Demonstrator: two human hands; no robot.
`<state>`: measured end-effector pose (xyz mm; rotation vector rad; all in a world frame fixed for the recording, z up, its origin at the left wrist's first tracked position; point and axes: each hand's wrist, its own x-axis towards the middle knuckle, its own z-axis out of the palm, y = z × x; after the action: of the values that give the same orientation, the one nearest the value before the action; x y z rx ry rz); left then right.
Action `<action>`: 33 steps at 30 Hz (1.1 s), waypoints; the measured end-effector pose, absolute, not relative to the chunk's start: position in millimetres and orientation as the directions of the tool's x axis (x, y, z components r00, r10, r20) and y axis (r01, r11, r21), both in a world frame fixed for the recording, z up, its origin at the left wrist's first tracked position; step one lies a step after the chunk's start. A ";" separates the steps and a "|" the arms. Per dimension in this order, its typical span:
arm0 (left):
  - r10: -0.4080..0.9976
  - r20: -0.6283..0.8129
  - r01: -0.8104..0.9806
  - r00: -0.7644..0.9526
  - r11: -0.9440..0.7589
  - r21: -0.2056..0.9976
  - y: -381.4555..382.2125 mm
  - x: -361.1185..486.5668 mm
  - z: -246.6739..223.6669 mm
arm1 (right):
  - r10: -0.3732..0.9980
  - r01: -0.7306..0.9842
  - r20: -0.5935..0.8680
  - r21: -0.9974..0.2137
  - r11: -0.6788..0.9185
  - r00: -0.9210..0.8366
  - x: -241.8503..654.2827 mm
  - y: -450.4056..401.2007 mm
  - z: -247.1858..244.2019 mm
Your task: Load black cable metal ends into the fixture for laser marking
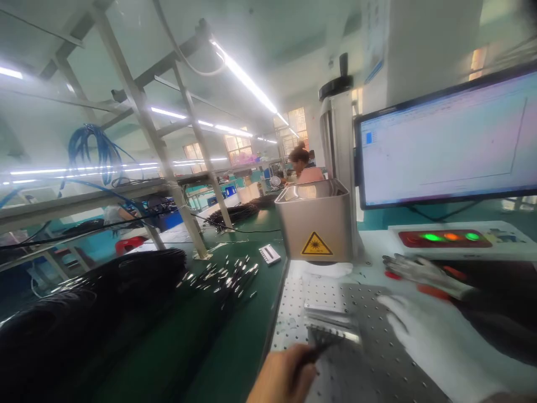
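Note:
My bare left hand [287,374] is closed around a small bunch of black cables [323,342] at the front of the perforated metal plate. The cable ends reach a small metal fixture [331,319], where blur hides how they sit. To the right, my right hand [436,341], in a white glove, is over the plate's right side with its fingers stretched towards the left. Nothing shows in it. Behind the fixture stands a metal laser housing [314,224] with a yellow warning sign.
Black cable coils [96,296] and loose cable ends with shiny tips [230,277] lie on the green table at left. A grey glove [423,274] rests near the lit button panel [444,238]. A monitor [448,140] stands behind. A person [304,165] sits farther back.

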<state>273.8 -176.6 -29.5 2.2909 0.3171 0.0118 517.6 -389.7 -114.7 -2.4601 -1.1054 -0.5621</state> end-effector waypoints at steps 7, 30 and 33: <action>0.298 -0.382 0.286 0.875 0.317 0.904 -141.2 254.6 23.6 | 0.552 0.701 0.436 -0.497 -0.511 0.711 477.7 -374.7 -125.7; 0.403 -0.205 0.291 0.892 -0.859 -0.422 -128.3 204.8 -77.2 | 0.648 0.947 0.757 0.265 -0.180 -0.089 419.0 -282.8 -193.9; 0.375 -0.268 0.249 0.888 -0.880 -0.404 -129.8 206.8 -75.6 | 0.686 0.959 0.716 0.266 -0.099 -0.128 424.2 -287.6 -177.4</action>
<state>206.8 -129.8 -75.6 3.4050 0.5832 -0.6120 424.2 -287.6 -177.4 -1.7966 -1.8293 -1.0783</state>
